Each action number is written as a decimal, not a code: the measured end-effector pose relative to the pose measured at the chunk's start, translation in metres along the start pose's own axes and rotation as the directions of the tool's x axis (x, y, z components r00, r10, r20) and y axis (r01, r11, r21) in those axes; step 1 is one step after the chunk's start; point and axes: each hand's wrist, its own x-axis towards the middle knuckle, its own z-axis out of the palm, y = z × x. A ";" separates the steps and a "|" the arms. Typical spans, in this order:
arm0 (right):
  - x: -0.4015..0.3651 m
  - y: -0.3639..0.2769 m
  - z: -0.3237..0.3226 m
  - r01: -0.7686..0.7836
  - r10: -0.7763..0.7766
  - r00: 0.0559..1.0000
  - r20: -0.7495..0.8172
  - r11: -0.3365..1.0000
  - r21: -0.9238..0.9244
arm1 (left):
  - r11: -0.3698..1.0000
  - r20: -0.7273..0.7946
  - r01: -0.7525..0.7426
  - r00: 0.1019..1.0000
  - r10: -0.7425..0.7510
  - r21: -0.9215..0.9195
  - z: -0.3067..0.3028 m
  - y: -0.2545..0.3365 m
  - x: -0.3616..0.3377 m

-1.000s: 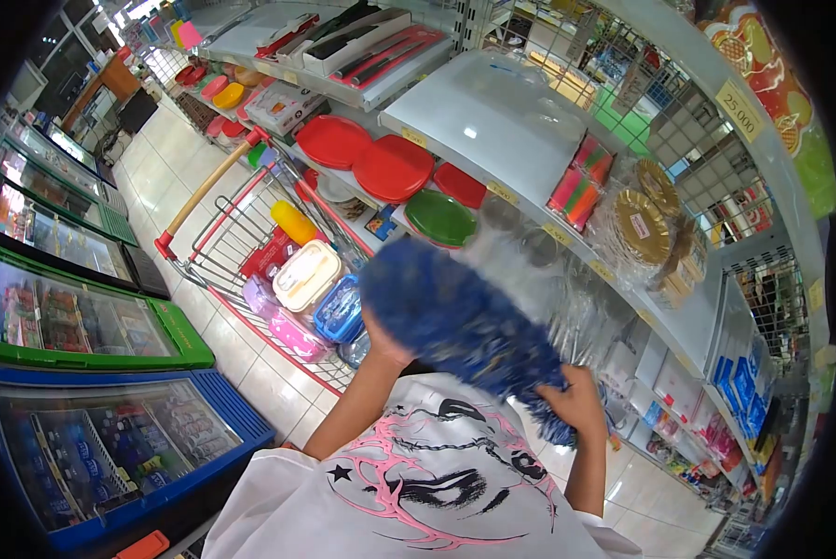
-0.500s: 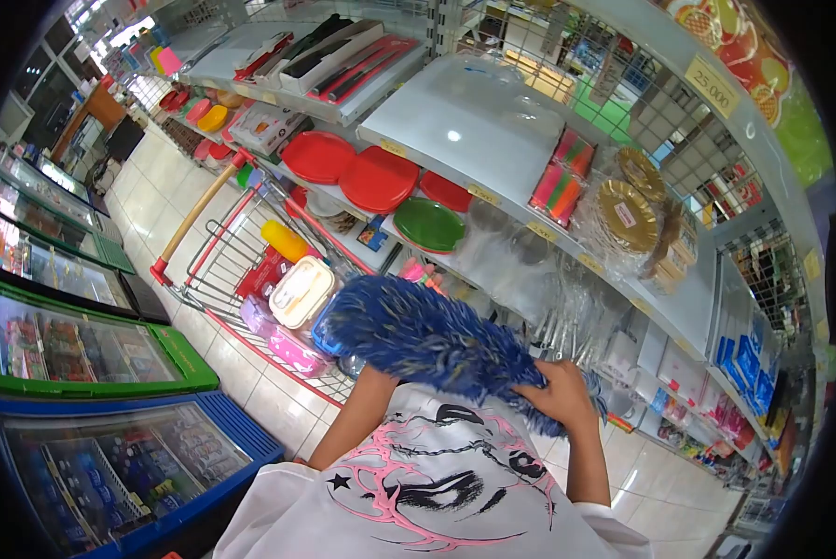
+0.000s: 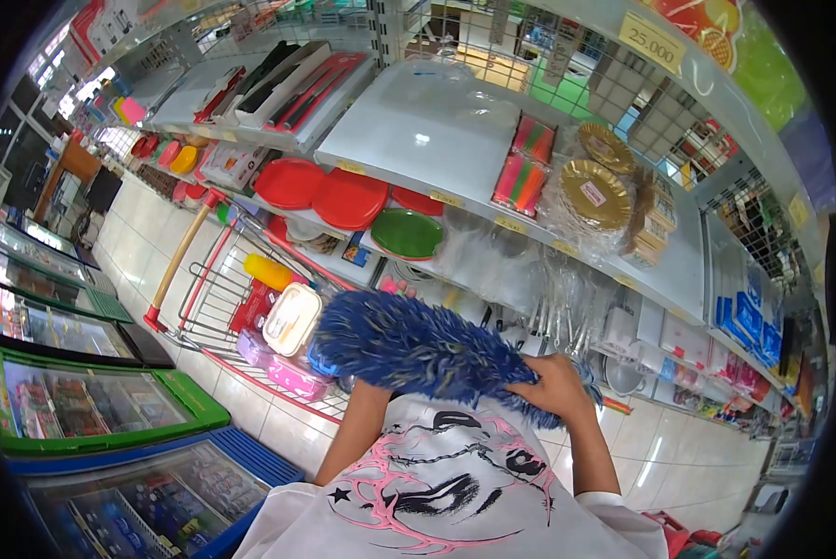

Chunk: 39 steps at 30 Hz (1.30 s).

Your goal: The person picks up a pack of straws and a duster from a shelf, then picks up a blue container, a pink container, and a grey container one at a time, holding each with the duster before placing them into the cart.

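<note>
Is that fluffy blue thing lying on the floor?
No, the right hand holds the fluffy blue thing up in front of the white shirt.

Light is bright; glare spots the shelf (image 3: 390, 121) and floor (image 3: 688, 452); edges bow, corners go black.

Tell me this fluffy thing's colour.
The fluffy thing is blue with pale flecks, shown in the head view.

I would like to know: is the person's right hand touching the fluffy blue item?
Touching. The head view shows the right hand gripping the fluffy blue item near one end.
</note>
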 end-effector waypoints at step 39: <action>-0.169 0.156 -0.041 -0.098 0.557 -0.039 -0.829 0.824 0.558 | 0.320 0.894 -0.892 0.395 0.213 0.318 0.201 0.094 0.310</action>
